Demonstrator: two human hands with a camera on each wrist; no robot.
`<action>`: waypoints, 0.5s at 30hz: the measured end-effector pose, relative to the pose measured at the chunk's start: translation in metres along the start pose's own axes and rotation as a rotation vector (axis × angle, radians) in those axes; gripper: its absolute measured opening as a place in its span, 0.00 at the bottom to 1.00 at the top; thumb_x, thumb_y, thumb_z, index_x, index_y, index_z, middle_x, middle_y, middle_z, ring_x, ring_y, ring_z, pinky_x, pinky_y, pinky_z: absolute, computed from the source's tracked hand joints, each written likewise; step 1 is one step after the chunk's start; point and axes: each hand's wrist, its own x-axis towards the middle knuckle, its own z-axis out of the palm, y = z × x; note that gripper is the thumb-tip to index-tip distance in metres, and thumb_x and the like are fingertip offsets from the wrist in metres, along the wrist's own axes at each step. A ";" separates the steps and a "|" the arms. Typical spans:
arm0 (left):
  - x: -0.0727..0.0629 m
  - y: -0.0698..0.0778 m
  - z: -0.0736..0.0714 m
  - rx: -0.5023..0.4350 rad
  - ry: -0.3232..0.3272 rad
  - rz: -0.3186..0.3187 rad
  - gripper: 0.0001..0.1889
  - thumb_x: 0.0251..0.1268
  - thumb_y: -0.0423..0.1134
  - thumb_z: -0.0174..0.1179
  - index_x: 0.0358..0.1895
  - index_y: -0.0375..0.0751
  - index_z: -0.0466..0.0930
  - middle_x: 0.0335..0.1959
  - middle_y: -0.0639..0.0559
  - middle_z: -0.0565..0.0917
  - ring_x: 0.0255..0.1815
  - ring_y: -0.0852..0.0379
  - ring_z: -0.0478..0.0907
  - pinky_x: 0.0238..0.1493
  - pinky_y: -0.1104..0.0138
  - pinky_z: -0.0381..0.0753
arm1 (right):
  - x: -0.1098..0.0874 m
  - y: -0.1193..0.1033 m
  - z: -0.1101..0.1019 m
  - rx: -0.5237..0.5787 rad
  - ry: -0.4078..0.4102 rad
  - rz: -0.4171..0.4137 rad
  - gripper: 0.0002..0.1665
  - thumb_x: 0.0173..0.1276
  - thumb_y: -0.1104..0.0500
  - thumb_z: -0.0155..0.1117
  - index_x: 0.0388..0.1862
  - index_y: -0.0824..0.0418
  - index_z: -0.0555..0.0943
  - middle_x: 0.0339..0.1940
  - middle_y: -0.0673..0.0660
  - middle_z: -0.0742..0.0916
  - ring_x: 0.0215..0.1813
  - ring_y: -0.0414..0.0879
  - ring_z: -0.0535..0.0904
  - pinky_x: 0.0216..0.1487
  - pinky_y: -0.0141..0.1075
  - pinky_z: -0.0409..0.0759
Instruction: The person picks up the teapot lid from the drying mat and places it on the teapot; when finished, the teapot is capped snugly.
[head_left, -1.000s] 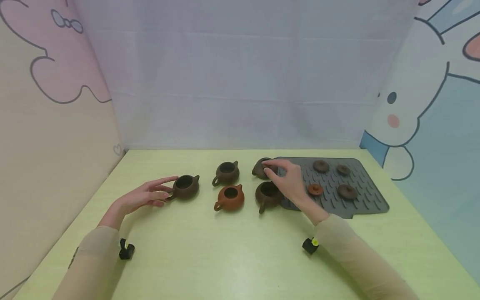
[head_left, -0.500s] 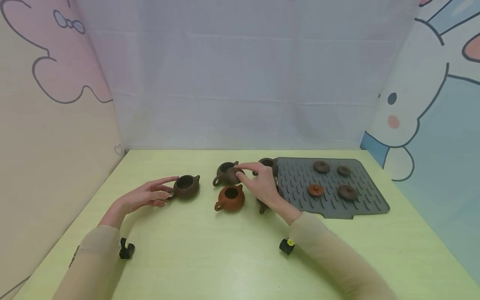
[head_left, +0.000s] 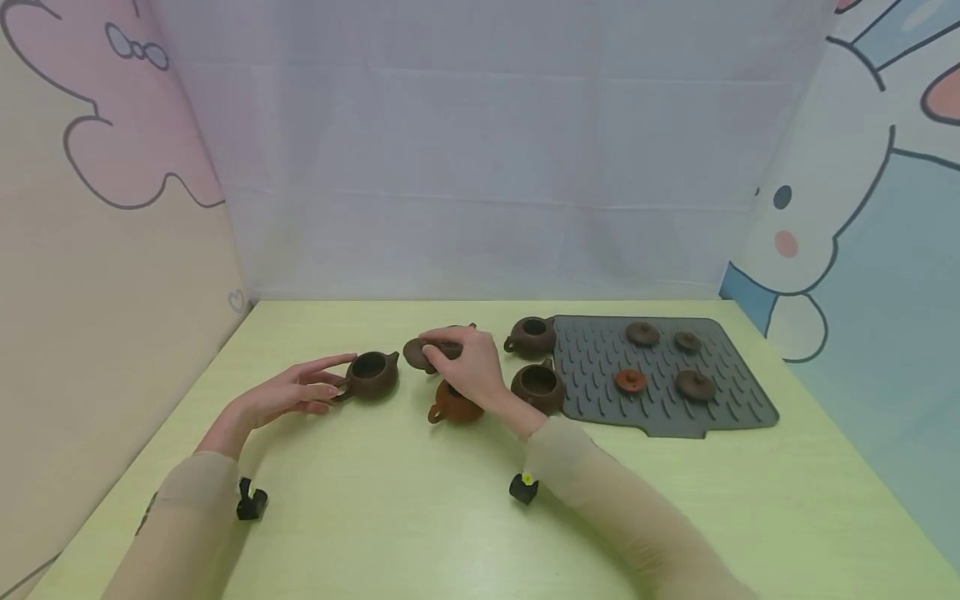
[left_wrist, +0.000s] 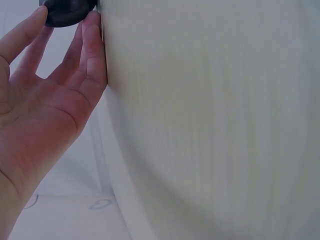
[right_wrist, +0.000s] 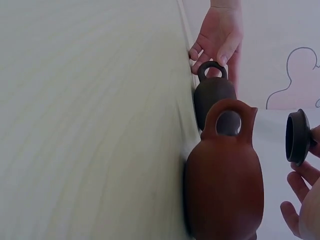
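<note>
My left hand point(head_left: 288, 392) holds the handle of a lidless dark brown teapot point(head_left: 375, 382) on the left, its thumb and fingers at the loop; the right wrist view shows this handle grip too. My right hand point(head_left: 474, 365) pinches a dark brown lid point(head_left: 416, 354) by its knob, tilted and raised above the table, just right of that teapot's spout. In the right wrist view the lid point(right_wrist: 298, 137) shows its hollow rim side-on. Beneath the right hand stands an orange-brown teapot point(head_left: 453, 407), partly covered. Another brown teapot is mostly hidden behind that hand.
Two more lidless brown teapots, one at the back point(head_left: 534, 343) and one nearer point(head_left: 538, 397), stand beside a grey ridged mat point(head_left: 600, 402). Three brown lids and an orange lid point(head_left: 631, 381) lie on the mat. Cloth walls enclose the table's back and sides.
My right hand has carried the brown lid leftward from above the back right teapot, past the middle pots, toward the left teapot. The left hand stays at its handle.
</note>
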 end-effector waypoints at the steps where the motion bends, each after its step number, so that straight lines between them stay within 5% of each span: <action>1: 0.000 0.000 0.000 0.000 0.000 0.002 0.36 0.73 0.40 0.55 0.80 0.50 0.50 0.73 0.29 0.62 0.61 0.52 0.78 0.56 0.64 0.80 | 0.002 -0.002 0.004 -0.002 0.003 -0.006 0.12 0.66 0.55 0.66 0.46 0.52 0.89 0.42 0.50 0.92 0.44 0.44 0.87 0.46 0.40 0.83; 6: 0.000 -0.001 -0.001 -0.004 -0.001 0.001 0.36 0.73 0.40 0.55 0.79 0.51 0.50 0.73 0.30 0.63 0.60 0.54 0.79 0.55 0.64 0.80 | 0.010 -0.009 0.023 -0.033 -0.005 -0.005 0.12 0.67 0.53 0.65 0.47 0.50 0.89 0.38 0.48 0.92 0.22 0.44 0.78 0.29 0.32 0.73; 8: -0.001 -0.001 -0.002 -0.007 -0.003 -0.001 0.35 0.74 0.40 0.55 0.79 0.51 0.50 0.73 0.30 0.63 0.60 0.55 0.80 0.55 0.64 0.80 | 0.012 -0.011 0.029 -0.043 -0.018 0.009 0.13 0.67 0.52 0.65 0.48 0.49 0.89 0.39 0.47 0.92 0.25 0.42 0.81 0.33 0.30 0.75; 12: 0.000 -0.002 -0.003 -0.019 -0.010 -0.002 0.35 0.74 0.40 0.54 0.80 0.50 0.50 0.73 0.30 0.62 0.60 0.55 0.79 0.55 0.63 0.80 | 0.017 -0.014 0.042 -0.053 -0.047 0.021 0.13 0.68 0.50 0.65 0.49 0.47 0.88 0.46 0.45 0.91 0.50 0.39 0.85 0.52 0.35 0.80; 15: 0.000 -0.004 -0.003 -0.025 -0.015 -0.002 0.35 0.75 0.40 0.54 0.80 0.50 0.49 0.73 0.29 0.62 0.60 0.55 0.79 0.55 0.63 0.81 | 0.020 -0.014 0.050 -0.077 -0.081 0.028 0.13 0.68 0.49 0.66 0.50 0.46 0.88 0.48 0.45 0.90 0.53 0.40 0.84 0.54 0.36 0.80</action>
